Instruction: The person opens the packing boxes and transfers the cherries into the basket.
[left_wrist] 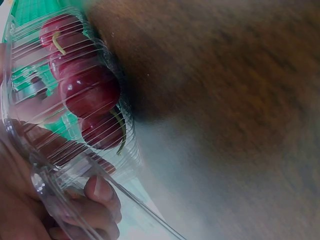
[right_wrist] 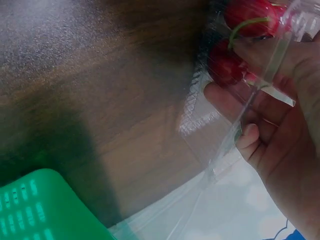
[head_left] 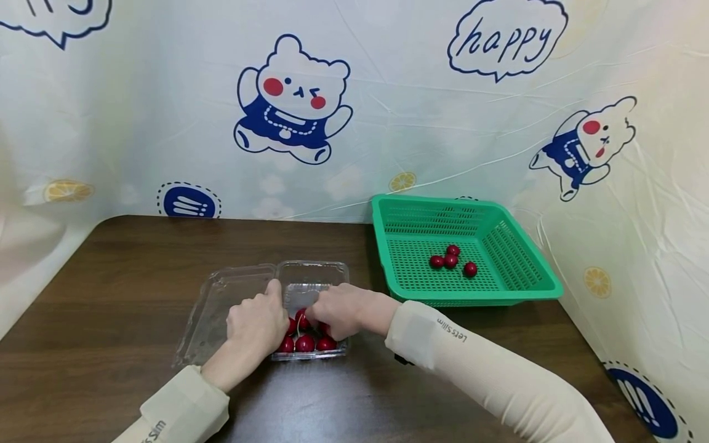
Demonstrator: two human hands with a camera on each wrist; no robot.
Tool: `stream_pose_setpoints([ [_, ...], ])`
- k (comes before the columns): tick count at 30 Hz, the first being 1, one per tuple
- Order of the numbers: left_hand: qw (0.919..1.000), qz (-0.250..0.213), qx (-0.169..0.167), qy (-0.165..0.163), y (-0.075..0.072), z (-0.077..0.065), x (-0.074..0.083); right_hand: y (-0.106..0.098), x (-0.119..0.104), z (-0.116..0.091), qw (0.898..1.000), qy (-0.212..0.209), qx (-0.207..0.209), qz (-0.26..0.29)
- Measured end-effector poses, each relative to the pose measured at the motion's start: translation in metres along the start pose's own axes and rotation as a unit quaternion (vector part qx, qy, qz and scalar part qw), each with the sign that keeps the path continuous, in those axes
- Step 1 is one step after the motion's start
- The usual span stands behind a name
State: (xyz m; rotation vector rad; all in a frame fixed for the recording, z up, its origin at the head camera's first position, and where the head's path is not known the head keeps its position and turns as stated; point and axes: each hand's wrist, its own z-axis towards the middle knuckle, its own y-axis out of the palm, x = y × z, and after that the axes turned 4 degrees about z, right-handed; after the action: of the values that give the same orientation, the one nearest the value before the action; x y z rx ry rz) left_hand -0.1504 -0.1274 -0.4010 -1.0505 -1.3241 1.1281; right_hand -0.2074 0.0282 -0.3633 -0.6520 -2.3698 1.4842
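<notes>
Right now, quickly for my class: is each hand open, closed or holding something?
Left hand: closed, holding the clear box by its edge.
Right hand: in the box among cherries; whether it pinches one cannot be told.

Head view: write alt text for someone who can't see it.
A person's right hand reaches among red cherries in an open clear plastic box while the left hand holds its left edge. To the right, a green basket with four more cherries sits on a dark wooden table.
</notes>
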Motion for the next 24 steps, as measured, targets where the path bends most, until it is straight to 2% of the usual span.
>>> stream_pose_setpoints([
  [9, 0.9998, 0.001, -0.021, -0.002, -0.001, 0.001, 0.0, 0.005, -0.001, 0.002, 1.0, 0.009, 0.002, -0.016],
  [17, 0.9999, 0.001, -0.015, -0.003, -0.001, 0.001, 0.0, 0.012, -0.004, 0.006, 0.998, -0.008, 0.026, -0.061],
  [24, 0.9998, 0.001, -0.021, -0.003, -0.001, 0.001, 0.0, 0.017, -0.004, 0.007, 0.996, -0.012, 0.043, -0.072],
])
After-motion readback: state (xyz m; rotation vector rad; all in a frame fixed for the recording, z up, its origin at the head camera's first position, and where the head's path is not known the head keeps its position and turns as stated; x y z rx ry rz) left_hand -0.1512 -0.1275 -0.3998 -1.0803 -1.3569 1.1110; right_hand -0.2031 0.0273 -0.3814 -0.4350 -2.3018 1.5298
